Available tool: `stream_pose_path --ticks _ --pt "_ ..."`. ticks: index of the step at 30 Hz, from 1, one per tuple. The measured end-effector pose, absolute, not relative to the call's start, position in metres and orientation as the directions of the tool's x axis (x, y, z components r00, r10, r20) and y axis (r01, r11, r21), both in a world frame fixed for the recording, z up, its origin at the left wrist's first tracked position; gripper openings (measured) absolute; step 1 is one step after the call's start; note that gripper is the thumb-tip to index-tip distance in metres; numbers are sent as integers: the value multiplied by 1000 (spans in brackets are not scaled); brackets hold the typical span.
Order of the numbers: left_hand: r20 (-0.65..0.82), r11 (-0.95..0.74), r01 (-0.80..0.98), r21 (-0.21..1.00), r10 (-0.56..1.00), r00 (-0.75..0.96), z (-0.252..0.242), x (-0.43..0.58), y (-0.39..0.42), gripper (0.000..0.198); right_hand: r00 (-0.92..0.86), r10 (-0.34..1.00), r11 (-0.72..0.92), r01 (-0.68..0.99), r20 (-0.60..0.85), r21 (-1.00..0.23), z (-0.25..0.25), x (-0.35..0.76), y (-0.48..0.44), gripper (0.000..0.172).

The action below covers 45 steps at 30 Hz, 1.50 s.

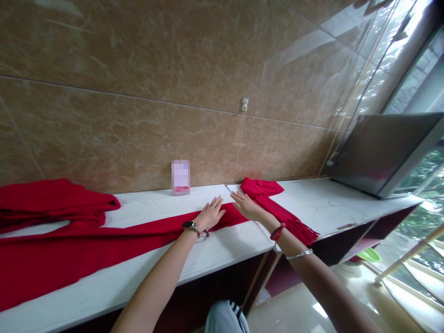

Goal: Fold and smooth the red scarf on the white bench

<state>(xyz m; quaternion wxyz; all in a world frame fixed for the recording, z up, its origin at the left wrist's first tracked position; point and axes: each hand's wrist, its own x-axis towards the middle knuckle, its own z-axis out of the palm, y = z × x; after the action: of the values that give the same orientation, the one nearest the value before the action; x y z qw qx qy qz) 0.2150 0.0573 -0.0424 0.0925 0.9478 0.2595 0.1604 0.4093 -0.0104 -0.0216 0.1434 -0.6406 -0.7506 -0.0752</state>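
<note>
A long red scarf (138,235) runs along the white countertop from the left edge of the view to the middle. Its right part is folded over, and a fringed end (294,224) lies toward the counter's front edge. My left hand (211,213) rests flat on the narrow part of the scarf, fingers stretched out. Close to its right, my right hand (247,206) is also flat with fingers extended, at the scarf near the fold. Neither hand grips the cloth. More red cloth (52,203) is bunched at the far left.
A blurred-out upright card or phone (181,177) leans on the brown tiled wall. A grey box-shaped appliance (388,152) stands at the counter's right end. Open shelves lie below the white countertop (312,199). A green basin (369,254) sits low at the right.
</note>
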Motion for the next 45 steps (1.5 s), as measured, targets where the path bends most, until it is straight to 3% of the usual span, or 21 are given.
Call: stream_pose_path --ticks 3,7,11,14,17,24,29,35,38,42,45 --pt "261 -813 534 233 581 771 -43 201 62 56 -166 957 177 984 236 -27 -38 400 -9 45" --pt "112 -792 581 187 604 789 -51 187 62 58 -180 965 176 984 190 38 -59 403 -13 45" --pt "115 -769 596 232 630 768 -45 177 60 60 -177 972 173 984 151 40 -56 406 -11 44" --pt "165 -752 605 260 652 740 -30 152 62 62 -186 957 190 982 223 4 -41 396 -2 44" --pt "204 -775 584 241 629 750 -13 109 68 59 -307 905 340 938 293 -68 -23 365 12 45" --pt "156 -839 476 265 525 837 -6 44 69 49 -624 767 641 757 150 -129 -8 276 38 33" --pt "181 -853 475 217 513 839 -12 37 63 35 -662 723 691 696 197 -195 -23 271 40 32" --pt "98 -820 529 218 558 824 -8 25 63 55 -663 705 708 648 251 -280 -19 279 31 42" --pt "90 -822 528 214 555 827 -10 25 64 56 -712 669 738 600 215 -310 -19 278 29 48" --pt "123 -843 508 175 531 839 -12 24 68 56 -770 601 790 534 212 -300 -27 276 30 37" --pt "149 -812 568 134 583 799 -9 18 73 43 -775 581 809 515 249 -284 -30 276 29 34"
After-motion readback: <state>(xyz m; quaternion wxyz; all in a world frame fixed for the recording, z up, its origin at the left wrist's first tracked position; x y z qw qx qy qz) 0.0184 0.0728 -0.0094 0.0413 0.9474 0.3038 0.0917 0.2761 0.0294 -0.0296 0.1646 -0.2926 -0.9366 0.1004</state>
